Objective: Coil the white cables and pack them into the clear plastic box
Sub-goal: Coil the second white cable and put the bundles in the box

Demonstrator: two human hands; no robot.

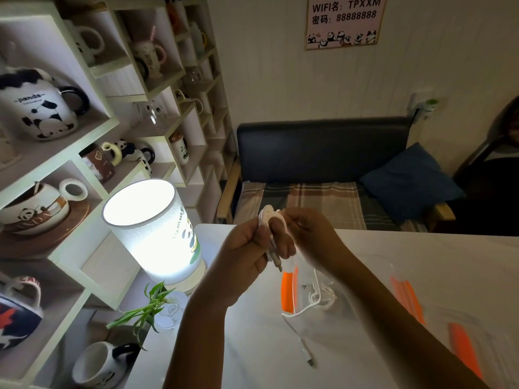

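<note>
Both hands are raised above the white table (pixel 252 346). My left hand (pixel 247 248) grips a small coil of white cable (pixel 266 217), whose plug end hangs down below my fingers. My right hand (pixel 309 228) pinches the same coil from the right. Under my hands stands the clear plastic box (pixel 365 265) with orange latches. Another white cable (pixel 317 296) lies loosely in it, and its end trails over the rim onto the table, ending in a plug (pixel 309 360). My right forearm hides part of the box.
A lit lamp (pixel 157 234) stands at the table's left edge, with a small green plant (pixel 148 310) in a glass beside it. Shelves of panda mugs (pixel 39 108) fill the left. A clear lid with an orange latch (pixel 463 346) lies at the right. A sofa (pixel 323 153) stands behind the table.
</note>
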